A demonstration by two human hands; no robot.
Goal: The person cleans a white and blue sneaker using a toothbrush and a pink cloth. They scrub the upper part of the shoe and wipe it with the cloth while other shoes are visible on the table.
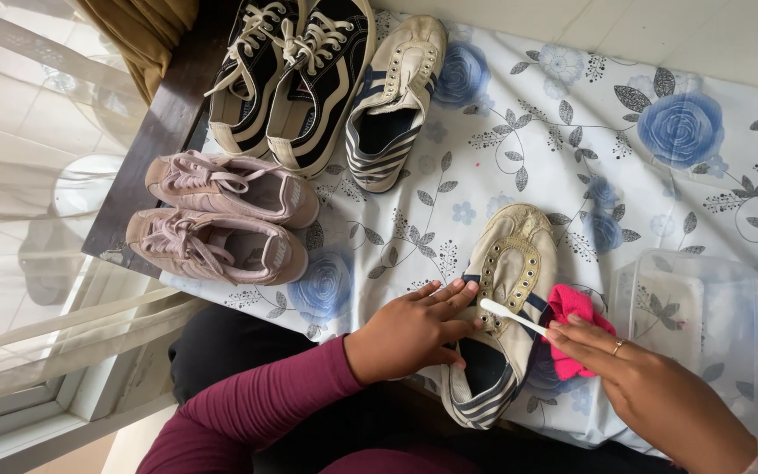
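My left hand [410,332] presses flat on the striped shoe [502,307] at the counter's [572,158] near edge; my right hand [651,395] pinches a toothbrush [511,316] over it, pink cloth [572,338] tucked beneath.

Shoe [509,290]: cream-white sneaker with dark blue and white striped sides, laces removed, rows of empty metal eyelets showing. It lies upright on its sole at the near edge of my counter, toe pointing away from me, heel overhanging the edge toward my lap.
Toothbrush [512,318]: white, slim, lying tilted across the shoe's tongue area, bristle end at the eyelet row, handle running toward my right.
Cloth [572,338]: bright pink, bunched, touching the shoe's right side.
Shoe condition: upper looks yellowed and scuffed; dark inner lining visible at the opening.
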